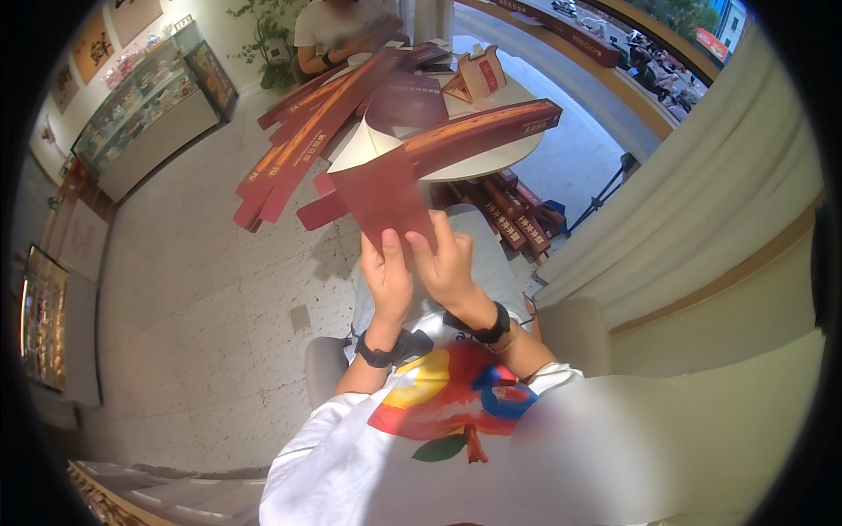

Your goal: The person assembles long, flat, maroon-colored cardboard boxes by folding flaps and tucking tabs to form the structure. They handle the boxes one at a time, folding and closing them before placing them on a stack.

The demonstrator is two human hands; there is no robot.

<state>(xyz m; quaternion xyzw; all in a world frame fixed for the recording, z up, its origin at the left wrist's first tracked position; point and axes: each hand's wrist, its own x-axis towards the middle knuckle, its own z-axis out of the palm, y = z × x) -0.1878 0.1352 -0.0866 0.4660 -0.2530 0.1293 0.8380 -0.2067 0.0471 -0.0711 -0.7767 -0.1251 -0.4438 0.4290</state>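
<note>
Nearest is a white shirt (324, 456) with a bright picture on its front, and there is a black band (377, 352) around each wrist. The left hand (387, 279) and the right hand (449, 263) are side by side, and both hold the same dark red box (384, 197). The grip of each hand pinches the near end of it. Both thumbs press on the side facing the person, and the other fingers go behind, where I can't see them all. Nearly all of the box sticks out past the grip, away from the person, in front of the near edge of the round white table (517, 156). Its far end is open and white inside. A long striped box (487, 133) reaches from behind it to the right edge of the table; I can't tell if the two are joined. Under the table, on the right, is a pile of red boxes (516, 215). Long red strips (303, 145) lie at the left edge and poke out past it. A paper bag (485, 75) stands near the far right edge. Another person (324, 26) sits at the far edge, beside a green plant (267, 39).
</note>
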